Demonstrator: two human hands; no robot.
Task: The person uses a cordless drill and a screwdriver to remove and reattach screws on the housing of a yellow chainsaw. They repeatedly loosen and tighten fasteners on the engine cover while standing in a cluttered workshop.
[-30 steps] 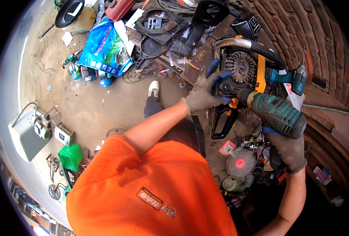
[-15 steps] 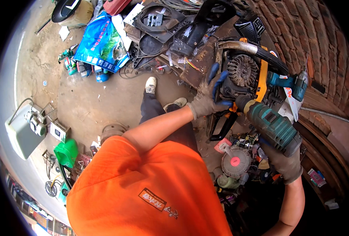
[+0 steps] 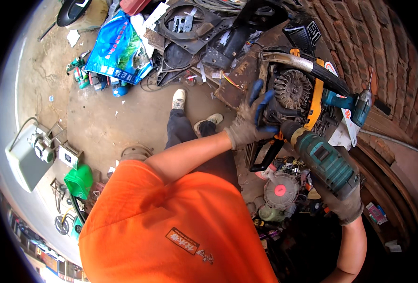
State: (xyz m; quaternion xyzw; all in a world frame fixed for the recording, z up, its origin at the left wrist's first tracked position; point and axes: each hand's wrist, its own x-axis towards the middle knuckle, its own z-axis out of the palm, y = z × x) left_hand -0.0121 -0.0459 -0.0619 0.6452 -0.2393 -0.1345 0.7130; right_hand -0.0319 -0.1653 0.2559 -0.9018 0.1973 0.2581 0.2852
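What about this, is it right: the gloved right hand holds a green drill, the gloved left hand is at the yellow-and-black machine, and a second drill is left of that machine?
Not quite: the head view shows the second drill right of the yellow-and-black machine. The gloved right hand does hold a green drill, with the gloved left hand at the machine.

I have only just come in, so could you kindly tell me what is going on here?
Someone in an orange shirt holds a teal drill in the gloved right hand, its nose at a yellow-and-black machine with a bare fan wheel; contact there is hard to make out. The gloved left hand is spread at the machine's left edge. A second drill sits to the machine's right.
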